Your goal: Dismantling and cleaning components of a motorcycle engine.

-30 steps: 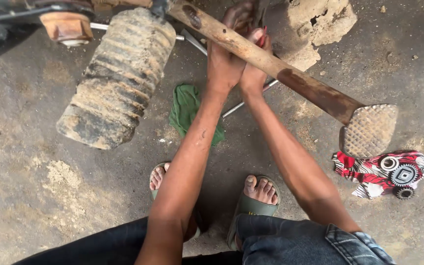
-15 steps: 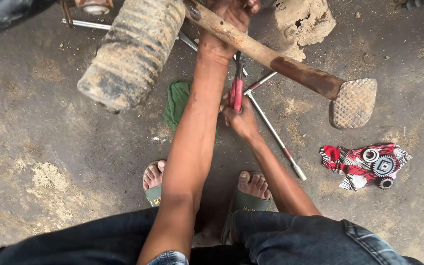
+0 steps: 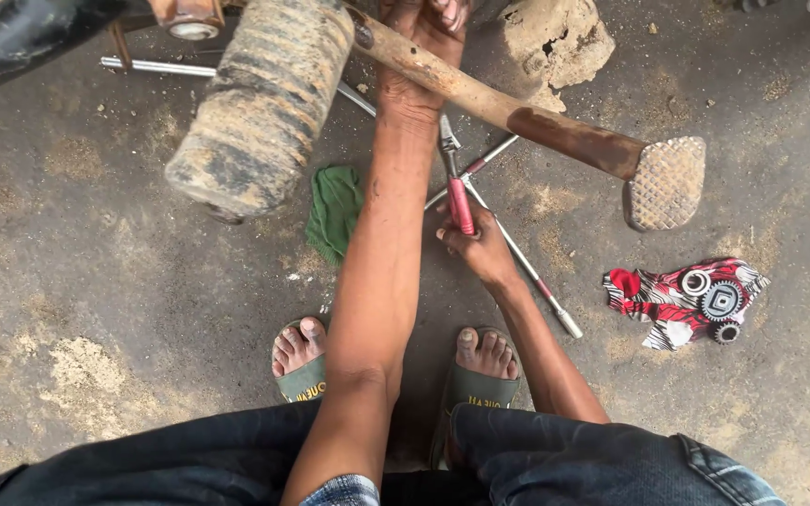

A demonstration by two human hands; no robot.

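Head view, open room: bare, dusty concrete floor is seen at left and lower right; the middle is crowded by arms, tools and sandalled feet.
Left hand: placed at the top centre, closed about the rusty lever.
Right hand: set at centre, clamped on the red-handled pliers, whose metal nose points up the frame.
Lever: a long rusted bar, ended at right by a cross-hatched pedal pad.
Ribbed cylinder: mud-caked, at upper left.
Cross wrench: laid under the pliers.
Green rag: crumpled beside the left forearm.
Patterned cloth: at right, with gears laid on it.
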